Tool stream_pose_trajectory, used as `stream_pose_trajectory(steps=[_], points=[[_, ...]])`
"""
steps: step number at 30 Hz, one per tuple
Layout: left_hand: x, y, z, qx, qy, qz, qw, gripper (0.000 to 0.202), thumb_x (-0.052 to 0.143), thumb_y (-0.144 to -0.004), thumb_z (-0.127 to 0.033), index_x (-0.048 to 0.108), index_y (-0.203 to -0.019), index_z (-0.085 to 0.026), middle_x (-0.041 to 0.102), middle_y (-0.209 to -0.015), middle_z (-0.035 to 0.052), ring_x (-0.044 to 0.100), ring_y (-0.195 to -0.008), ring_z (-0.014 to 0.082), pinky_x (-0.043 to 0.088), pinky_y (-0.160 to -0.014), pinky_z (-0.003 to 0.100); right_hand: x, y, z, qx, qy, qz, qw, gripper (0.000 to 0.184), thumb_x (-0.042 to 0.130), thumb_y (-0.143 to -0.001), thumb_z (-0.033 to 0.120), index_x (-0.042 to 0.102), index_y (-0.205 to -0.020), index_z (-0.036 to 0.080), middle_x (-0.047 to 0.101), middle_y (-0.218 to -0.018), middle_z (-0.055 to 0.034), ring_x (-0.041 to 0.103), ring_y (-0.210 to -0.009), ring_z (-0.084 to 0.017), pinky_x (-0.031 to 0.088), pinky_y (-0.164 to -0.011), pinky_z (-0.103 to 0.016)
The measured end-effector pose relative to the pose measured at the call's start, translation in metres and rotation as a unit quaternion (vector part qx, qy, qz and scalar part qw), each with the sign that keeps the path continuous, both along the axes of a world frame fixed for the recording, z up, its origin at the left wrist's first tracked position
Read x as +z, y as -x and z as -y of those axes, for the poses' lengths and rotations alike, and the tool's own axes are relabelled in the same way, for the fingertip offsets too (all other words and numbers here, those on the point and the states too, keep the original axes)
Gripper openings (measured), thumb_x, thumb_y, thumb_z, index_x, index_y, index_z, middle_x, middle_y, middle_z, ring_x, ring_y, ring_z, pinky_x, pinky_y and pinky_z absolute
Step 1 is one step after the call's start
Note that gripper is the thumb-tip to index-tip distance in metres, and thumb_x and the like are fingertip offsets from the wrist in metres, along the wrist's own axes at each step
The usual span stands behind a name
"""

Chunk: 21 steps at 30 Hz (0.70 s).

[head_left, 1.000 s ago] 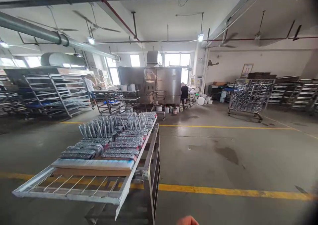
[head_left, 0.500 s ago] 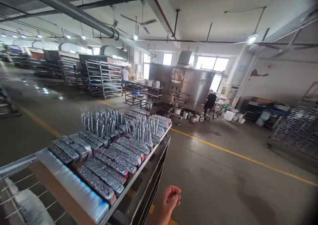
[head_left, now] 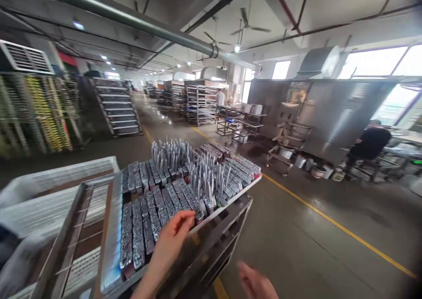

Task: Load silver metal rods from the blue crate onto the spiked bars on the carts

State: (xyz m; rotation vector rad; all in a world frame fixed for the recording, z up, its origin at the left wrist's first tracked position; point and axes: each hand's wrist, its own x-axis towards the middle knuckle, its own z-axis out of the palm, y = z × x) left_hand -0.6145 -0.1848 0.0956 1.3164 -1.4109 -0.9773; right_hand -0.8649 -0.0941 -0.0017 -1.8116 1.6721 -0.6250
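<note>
Your right hand (head_left: 259,283) has entered view, blurred, its grip indeterminable; your left (head_left: 181,226), fingers curled nearly closed, nothing visible held, appears beside silver-topped blocks (head_left: 153,215).

Left grip (head_left: 175,232) near silvery blocks (head_left: 146,222)

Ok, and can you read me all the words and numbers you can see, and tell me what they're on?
There are none I can read.
Speckled silvery blocks: no readable words or numbers.
Big steel machine: any small marks are too blurred to read.
White boxes: too small to tell if anything is printed.
</note>
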Motion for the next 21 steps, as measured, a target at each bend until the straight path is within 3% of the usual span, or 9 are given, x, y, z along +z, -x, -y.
stream_pose_trajectory(steps=[4,8,13,21], points=[[0.02,0.016,0.022,0.114,0.056,0.137,0.982,0.028,0.046,-0.076,-0.041,0.059,-0.093,-0.022,0.066,-0.087,0.0012,0.059,-0.081,0.0188,0.044,-0.075,0.031,0.031,-0.001,0.075,0.167,0.072,-0.047,0.982,0.041,0.038,-0.081,0.017,0.044,-0.121,0.021,0.063,-0.078,-0.0022,0.059,-0.067,-0.015,0.043,-0.063,-0.022],[0.034,0.036,0.041,0.153,0.052,0.247,0.956,0.028,0.045,-0.076,-0.037,0.059,-0.093,-0.019,0.066,-0.094,0.0047,0.059,-0.087,0.0195,0.043,-0.079,0.032,0.056,-0.023,0.121,0.229,0.102,-0.097,0.963,0.048,0.038,-0.079,0.014,0.039,-0.127,0.017,0.066,-0.085,-0.0058,0.061,-0.076,-0.017,0.041,-0.064,-0.021],[0.036,0.046,0.061,0.172,0.03,0.318,0.932,0.032,0.046,-0.076,-0.034,0.057,-0.1,-0.017,0.064,-0.098,0.0075,0.059,-0.088,0.0203,0.043,-0.081,0.034,0.057,-0.05,0.149,0.252,0.119,-0.149,0.949,0.05,0.037,-0.081,0.016,0.034,-0.131,0.014,0.067,-0.085,-0.0113,0.063,-0.075,-0.021,0.044,-0.062,-0.025],[0.019,0.045,0.083,0.156,0.014,0.334,0.93,0.027,0.046,-0.078,-0.034,0.057,-0.096,-0.019,0.064,-0.096,0.0062,0.058,-0.088,0.0195,0.042,-0.079,0.032,0.047,-0.072,0.163,0.272,0.105,-0.198,0.936,0.06,0.041,-0.074,0.01,0.028,-0.133,0.007,0.066,-0.079,-0.0158,0.065,-0.071,-0.024,0.048,-0.059,-0.029]])
